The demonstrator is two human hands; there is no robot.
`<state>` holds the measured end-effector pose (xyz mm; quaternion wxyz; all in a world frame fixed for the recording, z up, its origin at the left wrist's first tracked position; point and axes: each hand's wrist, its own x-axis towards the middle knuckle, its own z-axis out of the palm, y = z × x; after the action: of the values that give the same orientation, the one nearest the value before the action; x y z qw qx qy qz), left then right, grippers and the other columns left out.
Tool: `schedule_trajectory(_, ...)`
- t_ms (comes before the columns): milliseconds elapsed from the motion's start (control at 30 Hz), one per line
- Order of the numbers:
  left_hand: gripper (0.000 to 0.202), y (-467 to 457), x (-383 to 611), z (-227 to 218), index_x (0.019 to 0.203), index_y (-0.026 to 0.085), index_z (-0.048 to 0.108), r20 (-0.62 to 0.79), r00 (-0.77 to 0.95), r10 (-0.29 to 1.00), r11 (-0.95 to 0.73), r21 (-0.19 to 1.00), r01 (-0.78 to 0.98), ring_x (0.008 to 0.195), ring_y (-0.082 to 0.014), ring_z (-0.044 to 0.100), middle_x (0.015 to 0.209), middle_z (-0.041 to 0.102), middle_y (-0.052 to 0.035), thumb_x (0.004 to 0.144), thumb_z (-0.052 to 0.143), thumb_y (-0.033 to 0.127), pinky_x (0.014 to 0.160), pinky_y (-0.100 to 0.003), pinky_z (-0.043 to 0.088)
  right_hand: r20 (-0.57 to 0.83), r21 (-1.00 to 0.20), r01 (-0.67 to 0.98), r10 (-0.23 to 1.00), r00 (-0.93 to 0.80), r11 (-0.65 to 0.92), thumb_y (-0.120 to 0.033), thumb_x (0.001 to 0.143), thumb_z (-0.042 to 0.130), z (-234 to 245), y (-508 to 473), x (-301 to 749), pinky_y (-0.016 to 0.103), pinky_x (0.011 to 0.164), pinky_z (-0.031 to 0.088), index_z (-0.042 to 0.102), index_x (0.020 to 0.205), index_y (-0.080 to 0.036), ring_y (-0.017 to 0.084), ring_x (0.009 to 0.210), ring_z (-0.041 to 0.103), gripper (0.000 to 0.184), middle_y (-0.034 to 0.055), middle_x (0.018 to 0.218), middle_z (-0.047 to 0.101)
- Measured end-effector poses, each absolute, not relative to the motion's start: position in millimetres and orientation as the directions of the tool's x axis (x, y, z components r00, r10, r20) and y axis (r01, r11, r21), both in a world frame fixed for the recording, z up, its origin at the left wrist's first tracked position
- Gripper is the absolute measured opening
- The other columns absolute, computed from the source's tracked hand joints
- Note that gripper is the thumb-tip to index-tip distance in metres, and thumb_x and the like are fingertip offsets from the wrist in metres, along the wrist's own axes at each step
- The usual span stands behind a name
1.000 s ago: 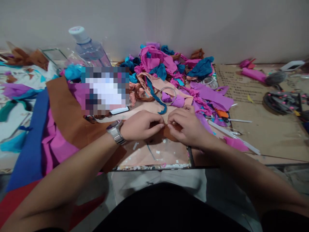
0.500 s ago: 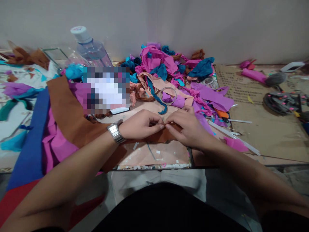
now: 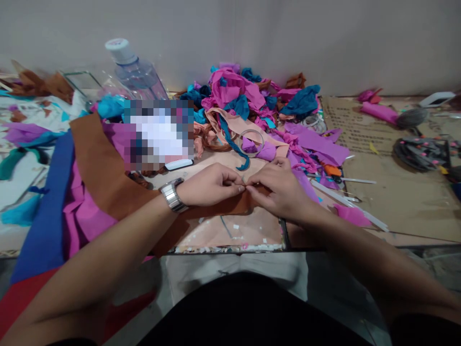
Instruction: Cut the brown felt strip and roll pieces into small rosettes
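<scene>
A long brown crepe paper strip [image 3: 103, 168] curves from the left side of the table to my two hands at the middle. My left hand [image 3: 212, 185], with a metal watch [image 3: 173, 195] on its wrist, pinches the strip's upper edge between thumb and forefinger. Fingertip to fingertip with it, my right hand [image 3: 275, 187] is closed on the same edge from the right. The strip's end is partly hidden under my right hand. Just beyond the hands lie a twisted teal strip [image 3: 243, 162] and a clear ring [image 3: 240, 142] like a tape roll.
Crumpled pink, purple and teal scraps [image 3: 234, 89] are heaped at the back. A capped bottle [image 3: 139, 74] and a blurred-out phone [image 3: 180, 164] stand and lie left of them. Flat cardboard [image 3: 378, 192] covers the right, with white sticks [image 3: 363, 211] at its edge.
The brown strip below my hands has shifted: its loose part now hangs left of my right hand rather than reaching under it. Both hands stay nearly in place, still pinching.
</scene>
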<state>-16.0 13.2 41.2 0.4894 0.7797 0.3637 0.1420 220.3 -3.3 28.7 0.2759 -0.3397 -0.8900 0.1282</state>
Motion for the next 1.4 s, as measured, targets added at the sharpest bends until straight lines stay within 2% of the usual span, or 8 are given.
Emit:
schedule_trajectory(100,0.028,13.3,-15.8,41.9,0.088,0.013,0.074,-0.147,0.678,0.72,-0.233,0.87,0.435,0.061,-0.0091,0.041,0.067,0.054,0.0033,0.095,0.058,0.036,0.059,-0.022,0.033,0.405,-0.385,0.54,0.663,-0.63,0.748,-0.026,0.099,0.061,28.7,-2.7,220.5,0.044,0.096,0.029,0.071,0.093,-0.022,0.017,0.082,0.065,0.013,-0.0001,0.089,0.079)
schedule_trajectory(300,0.027,13.5,-15.0,40.9,0.093,0.012,0.076,-0.162,0.649,0.743,-0.171,0.892,0.418,0.069,-0.0119,0.056,0.08,0.071,-0.001,0.091,0.061,0.034,0.068,-0.023,0.044,0.438,-0.3,0.534,0.612,-0.659,0.79,-0.024,0.1,0.06,30.6,-3.6,220.8,0.046,0.099,0.03,0.07,0.096,-0.022,0.018,0.086,0.067,0.011,0.0,0.094,0.08)
schedule_trajectory(500,0.021,12.6,-14.0,41.4,0.091,0.013,0.075,-0.191,0.619,0.762,-0.125,0.894,0.43,0.067,-0.0113,0.058,0.08,0.073,-0.0005,0.085,0.061,0.027,0.068,-0.022,0.046,0.487,-0.206,0.52,0.548,-0.68,0.829,-0.02,0.1,0.058,32.0,-3.9,220.8,0.046,0.098,0.03,0.069,0.097,-0.022,0.018,0.085,0.066,0.011,0.001,0.093,0.08)
schedule_trajectory(700,0.022,12.7,-15.3,42.9,0.093,0.014,0.076,-0.201,0.611,0.765,-0.106,0.898,0.427,0.065,-0.0103,0.058,0.081,0.073,0.0,0.083,0.059,0.024,0.065,-0.022,0.045,0.493,-0.165,0.51,0.519,-0.699,0.844,-0.018,0.099,0.058,30.9,-3.4,223.2,0.047,0.098,0.029,0.07,0.104,-0.023,0.019,0.088,0.067,0.014,0.0016,0.098,0.08)
schedule_trajectory(867,0.022,12.4,-15.2,45.0,0.093,0.013,0.076,-0.172,0.623,0.763,-0.143,0.895,0.422,0.067,-0.0116,0.059,0.081,0.073,-0.0011,0.083,0.059,0.022,0.066,-0.022,0.045,0.478,-0.176,0.514,0.529,-0.701,0.84,-0.02,0.099,0.058,29.9,-3.8,223.2,0.047,0.099,0.029,0.07,0.106,-0.025,0.02,0.091,0.068,0.015,0.0018,0.099,0.081)
schedule_trajectory(1067,0.021,12.3,-17.4,44.9,0.089,0.014,0.077,-0.139,0.648,0.749,-0.233,0.86,0.454,0.064,-0.0103,0.052,0.071,0.066,0.0016,0.086,0.061,0.026,0.062,-0.021,0.041,0.507,-0.178,0.498,0.513,-0.692,0.849,-0.019,0.098,0.06,31.3,-3.6,222.8,0.047,0.097,0.031,0.072,0.107,-0.025,0.02,0.091,0.069,0.017,0.0008,0.098,0.081)
schedule_trajectory(1400,0.026,12.8,-22.8,53.8,0.098,0.016,0.081,-0.067,0.611,0.788,-0.388,0.717,0.579,0.07,-0.0143,0.063,0.082,0.077,-0.0018,0.091,0.059,0.03,0.069,-0.024,0.045,0.483,-0.267,0.539,0.595,-0.642,0.799,-0.021,0.097,0.061,26.8,-1.9,224.5,0.048,0.101,0.03,0.074,0.105,-0.024,0.02,0.09,0.068,0.016,0.001,0.097,0.081)
